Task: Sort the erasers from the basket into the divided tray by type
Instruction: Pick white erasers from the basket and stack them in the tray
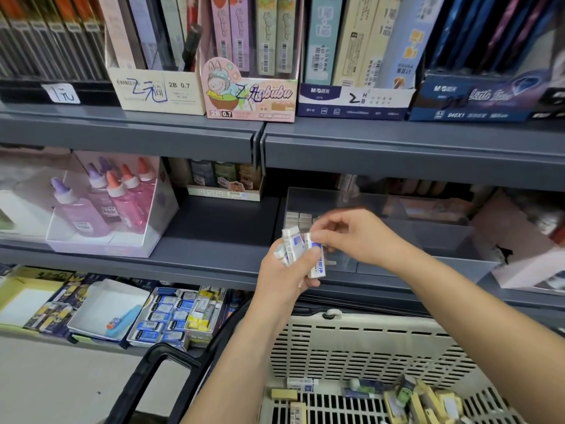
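Left hand (pixel 282 272) grips white-and-blue erasers (pixel 301 249); right hand (pixel 351 237) pinches one from bunch, before clear divided tray (pixel 360 203) above basket (pixel 367 341). We judge transfer step; next: matching compartment.

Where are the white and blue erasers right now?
Mid-frame in the head view: the left hand grips the erasers while the right hand pinches one, just in front of the clear tray and above the basket.
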Demonstrator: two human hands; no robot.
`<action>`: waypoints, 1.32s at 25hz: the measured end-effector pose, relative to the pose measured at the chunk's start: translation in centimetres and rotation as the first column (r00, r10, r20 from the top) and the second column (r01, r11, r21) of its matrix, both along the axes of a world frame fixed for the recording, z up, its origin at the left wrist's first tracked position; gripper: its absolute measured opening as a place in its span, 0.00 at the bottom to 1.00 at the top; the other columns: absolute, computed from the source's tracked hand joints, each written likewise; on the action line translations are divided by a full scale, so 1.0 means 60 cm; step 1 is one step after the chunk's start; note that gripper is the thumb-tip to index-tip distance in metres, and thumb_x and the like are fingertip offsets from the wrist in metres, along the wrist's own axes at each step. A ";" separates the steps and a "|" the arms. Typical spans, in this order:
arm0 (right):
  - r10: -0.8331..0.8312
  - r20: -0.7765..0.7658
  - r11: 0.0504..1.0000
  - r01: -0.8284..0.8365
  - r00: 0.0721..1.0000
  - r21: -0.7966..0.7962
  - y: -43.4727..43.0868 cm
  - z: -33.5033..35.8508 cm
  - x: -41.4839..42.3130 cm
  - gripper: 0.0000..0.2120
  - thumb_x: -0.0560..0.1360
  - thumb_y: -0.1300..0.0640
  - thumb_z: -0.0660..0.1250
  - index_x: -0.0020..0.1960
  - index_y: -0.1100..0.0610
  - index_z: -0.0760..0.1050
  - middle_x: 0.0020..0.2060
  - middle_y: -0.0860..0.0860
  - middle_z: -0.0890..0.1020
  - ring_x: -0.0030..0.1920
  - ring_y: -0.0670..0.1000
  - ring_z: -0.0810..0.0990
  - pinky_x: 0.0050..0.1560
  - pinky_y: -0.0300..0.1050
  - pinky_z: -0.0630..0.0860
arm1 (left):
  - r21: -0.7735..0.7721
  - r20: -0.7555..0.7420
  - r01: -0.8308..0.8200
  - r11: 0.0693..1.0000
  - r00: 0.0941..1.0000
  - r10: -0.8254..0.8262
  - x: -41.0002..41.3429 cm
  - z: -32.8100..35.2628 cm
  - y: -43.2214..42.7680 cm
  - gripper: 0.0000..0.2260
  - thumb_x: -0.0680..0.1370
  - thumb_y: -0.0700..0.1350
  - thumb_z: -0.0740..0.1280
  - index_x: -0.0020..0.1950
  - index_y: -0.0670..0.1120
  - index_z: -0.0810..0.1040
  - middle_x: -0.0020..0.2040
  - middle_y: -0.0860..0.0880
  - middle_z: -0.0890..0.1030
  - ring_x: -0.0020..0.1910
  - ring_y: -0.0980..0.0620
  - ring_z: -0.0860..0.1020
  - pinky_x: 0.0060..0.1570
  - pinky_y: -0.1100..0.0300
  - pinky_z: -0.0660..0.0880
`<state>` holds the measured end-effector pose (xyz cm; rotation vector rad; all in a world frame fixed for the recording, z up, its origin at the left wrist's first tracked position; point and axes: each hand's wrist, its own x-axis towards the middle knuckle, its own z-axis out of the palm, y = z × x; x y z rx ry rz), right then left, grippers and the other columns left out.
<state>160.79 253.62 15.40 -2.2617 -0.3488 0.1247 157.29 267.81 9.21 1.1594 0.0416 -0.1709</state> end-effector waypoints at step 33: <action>-0.220 0.181 0.937 0.259 0.959 -0.235 -0.012 -0.020 0.092 0.06 0.74 0.59 0.65 0.43 0.48 0.72 0.39 0.44 0.79 0.42 0.46 0.77 0.40 0.36 0.68 | 0.047 -0.034 -0.130 0.990 0.991 0.132 0.007 -0.011 0.006 0.06 0.75 0.40 0.69 0.49 0.48 0.76 0.37 0.51 0.83 0.40 0.53 0.83 0.34 0.62 0.78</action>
